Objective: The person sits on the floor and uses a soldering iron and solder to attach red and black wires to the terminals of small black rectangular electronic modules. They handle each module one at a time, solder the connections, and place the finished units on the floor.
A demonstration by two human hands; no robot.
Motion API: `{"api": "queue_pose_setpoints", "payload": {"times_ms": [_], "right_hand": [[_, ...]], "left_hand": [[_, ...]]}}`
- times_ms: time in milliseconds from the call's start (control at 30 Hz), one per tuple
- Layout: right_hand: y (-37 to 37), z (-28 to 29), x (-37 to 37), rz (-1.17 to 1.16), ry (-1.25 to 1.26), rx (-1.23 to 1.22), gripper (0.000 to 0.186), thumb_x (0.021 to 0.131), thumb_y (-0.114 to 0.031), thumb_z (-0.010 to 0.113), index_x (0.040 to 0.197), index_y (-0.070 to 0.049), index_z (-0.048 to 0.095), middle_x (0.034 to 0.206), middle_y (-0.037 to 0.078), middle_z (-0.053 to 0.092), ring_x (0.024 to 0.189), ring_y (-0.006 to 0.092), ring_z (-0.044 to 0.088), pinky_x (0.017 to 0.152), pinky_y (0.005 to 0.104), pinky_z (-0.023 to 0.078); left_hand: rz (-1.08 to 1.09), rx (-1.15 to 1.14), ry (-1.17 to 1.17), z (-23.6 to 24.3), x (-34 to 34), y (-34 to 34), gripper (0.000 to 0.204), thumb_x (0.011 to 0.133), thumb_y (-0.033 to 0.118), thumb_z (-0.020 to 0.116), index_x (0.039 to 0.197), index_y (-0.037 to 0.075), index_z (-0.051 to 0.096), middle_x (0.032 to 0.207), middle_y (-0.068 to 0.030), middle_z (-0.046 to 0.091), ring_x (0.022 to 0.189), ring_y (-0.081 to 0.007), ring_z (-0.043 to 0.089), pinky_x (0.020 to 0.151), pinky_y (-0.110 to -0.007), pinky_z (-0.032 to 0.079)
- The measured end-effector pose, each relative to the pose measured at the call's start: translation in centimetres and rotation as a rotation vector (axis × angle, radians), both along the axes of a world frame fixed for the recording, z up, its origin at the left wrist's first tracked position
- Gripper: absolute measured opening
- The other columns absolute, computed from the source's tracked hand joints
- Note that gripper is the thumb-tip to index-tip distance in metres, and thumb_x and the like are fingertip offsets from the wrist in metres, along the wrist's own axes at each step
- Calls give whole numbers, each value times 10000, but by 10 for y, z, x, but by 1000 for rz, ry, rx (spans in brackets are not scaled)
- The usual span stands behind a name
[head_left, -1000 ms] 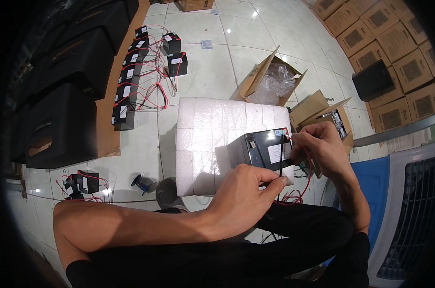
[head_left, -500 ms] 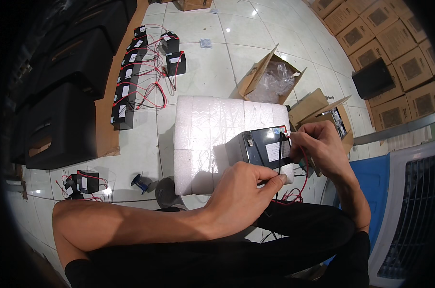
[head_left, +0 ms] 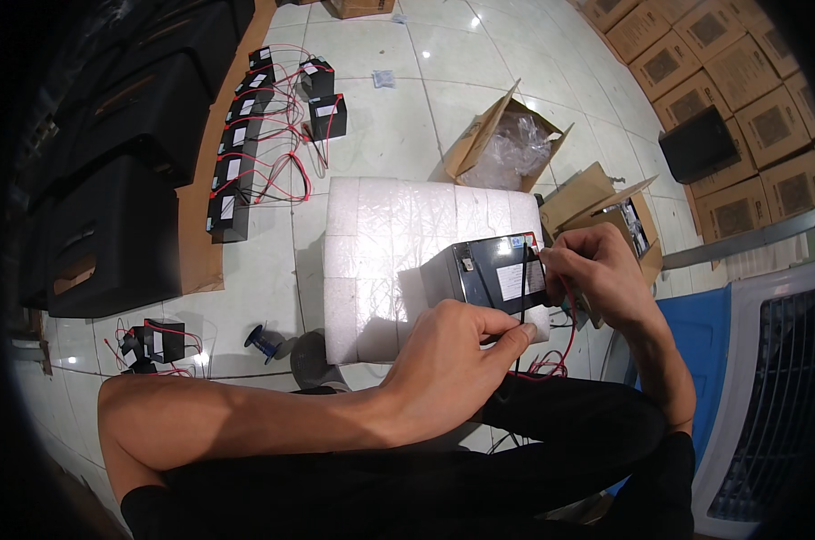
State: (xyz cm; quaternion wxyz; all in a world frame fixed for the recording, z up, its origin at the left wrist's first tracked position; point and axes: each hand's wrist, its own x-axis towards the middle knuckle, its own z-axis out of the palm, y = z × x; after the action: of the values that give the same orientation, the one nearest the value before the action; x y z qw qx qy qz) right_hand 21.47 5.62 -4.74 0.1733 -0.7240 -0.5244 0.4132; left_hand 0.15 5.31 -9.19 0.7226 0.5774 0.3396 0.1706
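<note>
A black battery (head_left: 486, 276) with a white label and terminals on top sits on a white foam block (head_left: 378, 229) in front of me. My left hand (head_left: 461, 355) is closed in a pinch on a black wire (head_left: 522, 306) at the battery's near edge. The wire runs up across the label toward the top right terminal. My right hand (head_left: 596, 274) pinches a red wire (head_left: 572, 317) at that corner, by the red-marked terminal; the fingertips partly hide the connection. The red wire hangs down to loops at the block's lower right.
Wired batteries (head_left: 232, 166) line the left beside black cases (head_left: 110, 234); another group (head_left: 160, 342) lies lower left, near a blue spool (head_left: 261, 342). Open cartons (head_left: 479, 148) stand behind the block. Stacked boxes (head_left: 731, 211) fill the upper right, with a blue-and-white appliance (head_left: 704, 342) at right.
The view has shifted slightly. Both hands keep their pinches at the battery, with only very small movement.
</note>
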Motion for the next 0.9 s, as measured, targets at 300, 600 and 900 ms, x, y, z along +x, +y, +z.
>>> {"api": "queue_pose_setpoints", "payload": {"times_ms": [300,600,900], "right_hand": [[5,-4,13,17,222,-110,296,907,-204,632,717,21,658,618,45,619,558,94,574,549,250,441],[3,-3,14,143,150,-80,334,944,-251,622,742,13,654,629,19,600,569,76,546,552,256,430],[0,-3,14,196,-107,74,351,925,-314,645,852,28,670,684,31,602,643,81,528,587,248,437]], "left_hand": [[28,-3,-27,-3,3,-2,275,957,194,636,1013,-60,725,798,-103,726,720,-66,595,631,-257,486],[8,29,43,5,2,0,326,963,254,630,1027,-49,728,734,-79,703,629,-49,561,545,-255,444],[-47,35,86,6,-3,2,338,967,289,630,1048,-23,734,657,-32,649,507,-34,439,449,-284,363]]}}
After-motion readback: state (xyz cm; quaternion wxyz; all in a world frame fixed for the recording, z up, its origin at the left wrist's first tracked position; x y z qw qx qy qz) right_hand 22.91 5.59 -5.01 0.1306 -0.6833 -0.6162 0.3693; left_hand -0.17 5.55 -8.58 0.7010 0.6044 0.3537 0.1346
